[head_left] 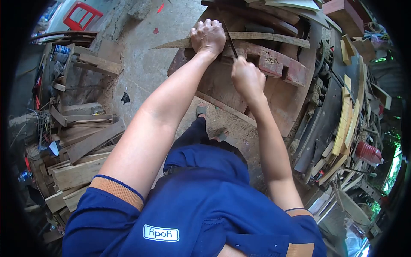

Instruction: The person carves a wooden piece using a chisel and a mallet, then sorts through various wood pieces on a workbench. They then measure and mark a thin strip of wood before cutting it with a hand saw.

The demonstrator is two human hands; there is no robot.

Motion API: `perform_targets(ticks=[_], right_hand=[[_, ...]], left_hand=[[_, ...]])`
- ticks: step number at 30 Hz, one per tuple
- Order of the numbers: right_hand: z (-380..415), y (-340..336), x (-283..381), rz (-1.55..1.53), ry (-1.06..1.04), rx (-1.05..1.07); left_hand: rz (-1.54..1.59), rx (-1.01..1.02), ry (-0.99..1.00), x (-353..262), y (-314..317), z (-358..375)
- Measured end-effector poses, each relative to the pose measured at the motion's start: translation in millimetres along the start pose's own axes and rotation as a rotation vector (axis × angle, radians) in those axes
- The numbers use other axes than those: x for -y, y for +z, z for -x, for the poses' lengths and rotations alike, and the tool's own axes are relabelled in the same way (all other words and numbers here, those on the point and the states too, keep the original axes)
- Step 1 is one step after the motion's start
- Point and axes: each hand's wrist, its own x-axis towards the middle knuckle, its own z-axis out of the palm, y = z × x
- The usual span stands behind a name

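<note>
My left hand (208, 37) is closed over a long, thin, slightly curved wooden strip (267, 37), pressing it down. The strip's pointed end sticks out to the left of that hand. My right hand (248, 77) is wrapped around the handle of a handsaw (231, 44), whose narrow dark blade stands nearly edge-on and crosses the strip just right of my left hand. The fingers hide the handle, and the teeth are too small to make out. Beneath the strip lies a notched, reddish wooden block (270, 64) on a low wooden bench (274, 98).
Planks are stacked on the left (81, 173). Yellowish boards (344, 115) and a red plastic container (368, 154) line the right side. More timber (295, 4) lies at the bench's far end. A red plastic stool (82, 16) stands far left on the concrete floor (141, 64).
</note>
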Motion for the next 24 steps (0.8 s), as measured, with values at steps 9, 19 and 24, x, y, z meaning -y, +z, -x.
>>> perform_targets(ticks=[9, 19, 24], right_hand=[[51.3, -28.1, 2.1, 0.015, 0.077, 0.136], [56.6, -41.3, 5.4, 0.029, 0.167, 0.273], [-3.0, -14.3, 6.1, -0.037, 0.061, 0.148]], left_hand=[[-0.007, 0.049, -0.029, 1.3, -7.3, 4.3], [-0.001, 0.007, -0.025, -0.2, -3.9, 1.8], [0.02, 0.025, -0.024, -0.2, 0.9, 0.8]])
